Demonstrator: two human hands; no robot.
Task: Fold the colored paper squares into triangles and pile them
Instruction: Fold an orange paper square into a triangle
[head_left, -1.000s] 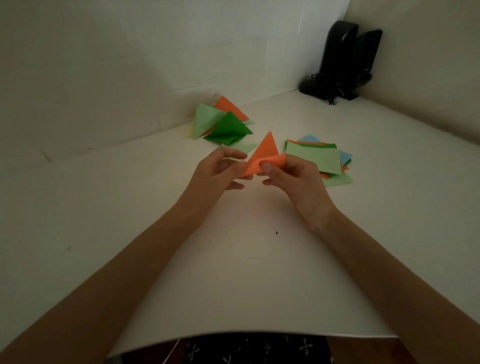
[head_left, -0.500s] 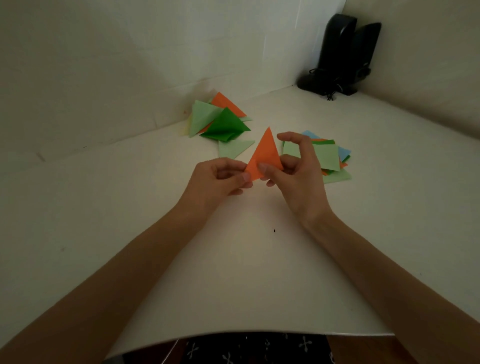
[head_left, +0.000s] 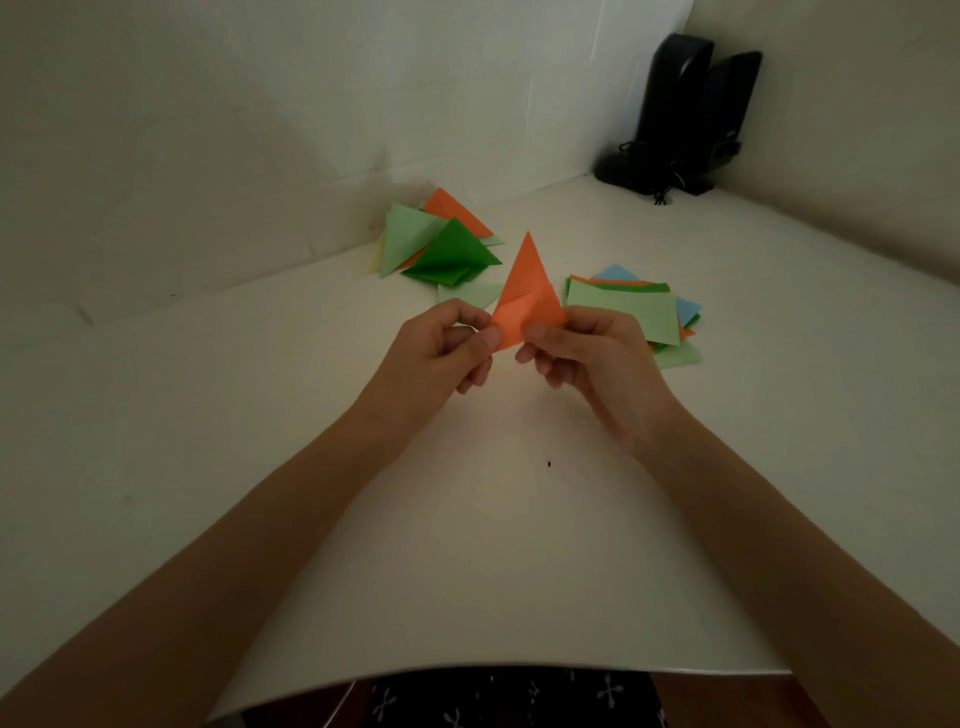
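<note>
An orange paper triangle (head_left: 527, 291) is held above the white table (head_left: 208, 415), just in front of the pile of folded triangles (head_left: 441, 244). Its lower corners are pinched by the left hand (head_left: 447, 358) and the right hand (head_left: 587, 353). Folding appears nearly finished; next, creasing and placement on that pile seem required. The unfolded squares (head_left: 628, 312) lie right of the pile.

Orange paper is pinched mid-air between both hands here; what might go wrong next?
The left hand and right hand pinch the orange paper only by its lower corners, off the table, so its crease may set crooked. The triangle pile lies splayed; one more may slide off rather than stack.
</note>
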